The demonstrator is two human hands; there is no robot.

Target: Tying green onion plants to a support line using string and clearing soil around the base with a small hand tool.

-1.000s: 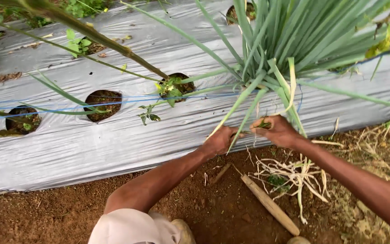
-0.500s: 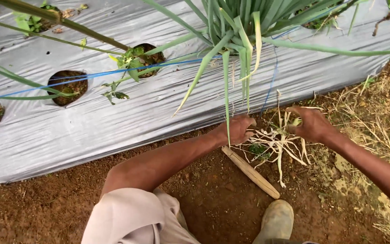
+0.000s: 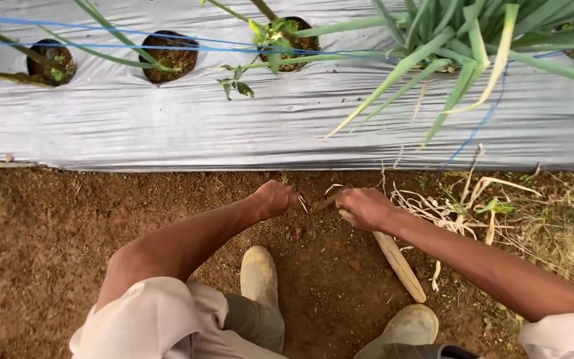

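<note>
My left hand (image 3: 274, 198) is closed into a fist just above the bare brown soil, with nothing clearly in it. Close to its right, my right hand (image 3: 367, 207) is closed over the upper end of a pale wooden stick (image 3: 403, 269) that lies slanted on the soil toward my right boot. A short tip of the stick shows between my two hands. Both hands are near the lower edge of the silver plastic mulch sheet (image 3: 167, 126).
Holes in the mulch hold small seedlings (image 3: 277, 43). Thin blue lines (image 3: 134, 46) run across it. A clump of long green leaves (image 3: 460, 60) droops at the upper right. Dry pulled leaves (image 3: 460, 206) lie right of my hand. My boots (image 3: 260, 276) stand below.
Both hands have dropped from the base of the leafy clump to the soil. My right hand left the dry leaf pile and closed on the stick.
</note>
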